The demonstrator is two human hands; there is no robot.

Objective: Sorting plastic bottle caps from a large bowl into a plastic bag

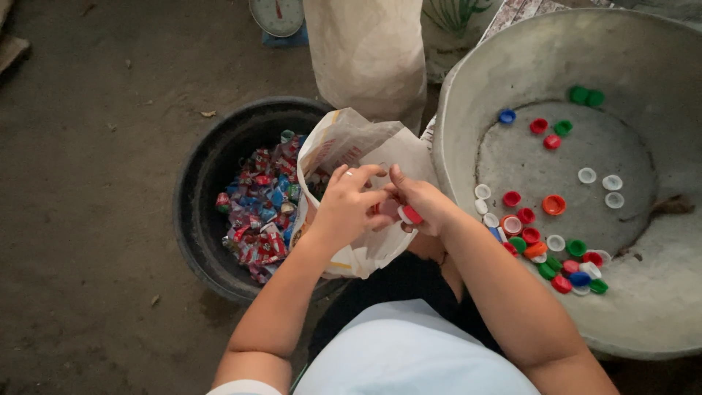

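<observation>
- My right hand [423, 201] pinches a red bottle cap [412, 214] between thumb and fingers, closed on it, just above the mouth of the white paper bag [344, 146].
- My left hand [344, 205] is curled, fingertips meeting the right hand at the cap; a ring shows on one finger. Whether it grips the cap or the bag's edge, I cannot tell.
- Risk — cap slip: the grip is by fingertips only. If either hand loosens, I judge the cap falls into the bag or past it onto my dark lap.
- Risk — bag collapse: the bag leans over the rim of the black tub [201, 219], apparently without a firm hold on it. A tug on its edge could tip it into the tub.
- Risk — mixed contents: the bag mouth hangs over the tub, so a dropped cap could land among the wrappers.
- Black tub: holds a heap of crumpled red and blue wrappers [259, 201].
- Large grey basin [658, 307], at my right: holds loose caps [556, 249] — red, green, white, blue, orange — most clustered near my forearm, others scattered across the flat bottom.
- Paper bag: its interior is dark; contents unclear.
</observation>
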